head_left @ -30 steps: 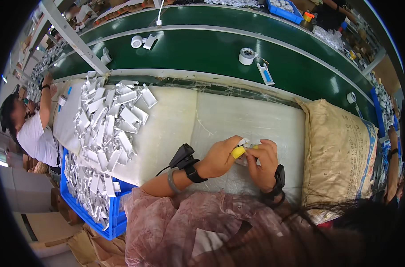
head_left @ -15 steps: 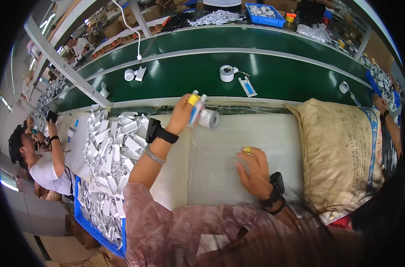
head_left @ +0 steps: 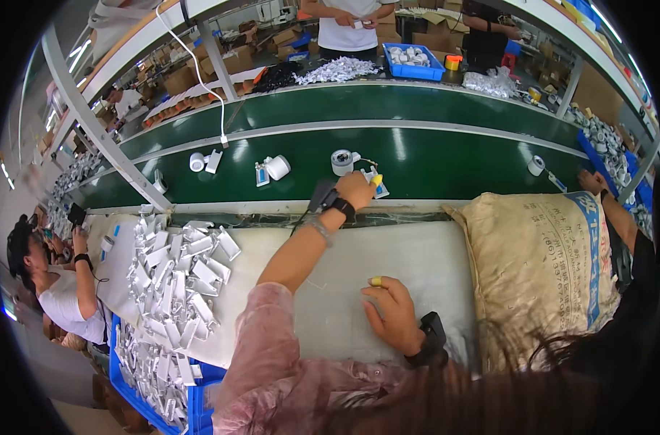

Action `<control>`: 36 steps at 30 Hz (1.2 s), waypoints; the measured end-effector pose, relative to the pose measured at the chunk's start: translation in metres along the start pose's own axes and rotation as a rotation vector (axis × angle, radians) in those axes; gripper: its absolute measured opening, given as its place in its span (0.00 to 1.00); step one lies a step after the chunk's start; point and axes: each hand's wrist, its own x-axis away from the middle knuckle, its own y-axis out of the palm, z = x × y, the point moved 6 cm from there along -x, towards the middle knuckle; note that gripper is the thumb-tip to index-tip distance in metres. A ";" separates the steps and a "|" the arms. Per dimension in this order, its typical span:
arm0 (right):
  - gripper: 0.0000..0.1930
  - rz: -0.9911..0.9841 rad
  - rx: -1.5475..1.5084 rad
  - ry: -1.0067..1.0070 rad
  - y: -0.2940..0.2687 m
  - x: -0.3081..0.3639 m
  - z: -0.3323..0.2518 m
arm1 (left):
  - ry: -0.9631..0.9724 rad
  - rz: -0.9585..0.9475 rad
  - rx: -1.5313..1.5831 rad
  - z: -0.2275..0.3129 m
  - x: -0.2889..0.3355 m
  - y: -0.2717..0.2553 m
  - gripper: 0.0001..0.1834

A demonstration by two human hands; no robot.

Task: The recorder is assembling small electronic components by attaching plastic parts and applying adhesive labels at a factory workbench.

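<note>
My left hand [head_left: 355, 191] reaches over the green conveyor belt, its fingers closed at a white plastic bracket [head_left: 383, 193] with a blue piece in it; the fingers hide part of the bracket. A thin wire runs from it to a round white lamp head [head_left: 341, 161]. Left of this, a white lamp head [head_left: 278, 167] lies joined to a bracket [head_left: 262, 174] with a blue insert. My right hand [head_left: 395, 316], a yellow cot on one finger, hovers or rests above the pale work mat [head_left: 330, 290]. Its fingers are loosely bent, the thumb is apart, and nothing is in it.
White plastic brackets [head_left: 174, 279] are heaped on the left, spilling over a blue bin [head_left: 196, 406]. A brown sack [head_left: 533, 268] stands at right. More lamps [head_left: 198, 162] lie along the belt. A post [head_left: 102, 119] rises at left; a white cable [head_left: 223, 130] hangs down. Co-workers are nearby.
My left hand has let go of the lamp and its bracket, which now lie on the belt, and moved right to another bracket. The view has shifted upward; my right hand stays empty.
</note>
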 end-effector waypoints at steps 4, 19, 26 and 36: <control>0.13 0.001 -0.052 0.044 0.003 0.000 0.005 | 0.000 -0.044 -0.130 0.009 -0.047 0.038 0.35; 0.14 -0.004 -0.122 0.004 0.005 0.006 0.015 | -0.043 -0.529 0.769 -0.007 -0.044 0.052 0.09; 0.22 0.059 0.041 0.096 -0.011 0.000 0.017 | 0.006 -0.645 1.027 -0.005 0.052 -0.017 0.16; 0.26 -0.033 0.202 0.011 -0.015 -0.011 0.012 | 0.292 -1.326 0.815 -0.006 0.200 -0.076 0.18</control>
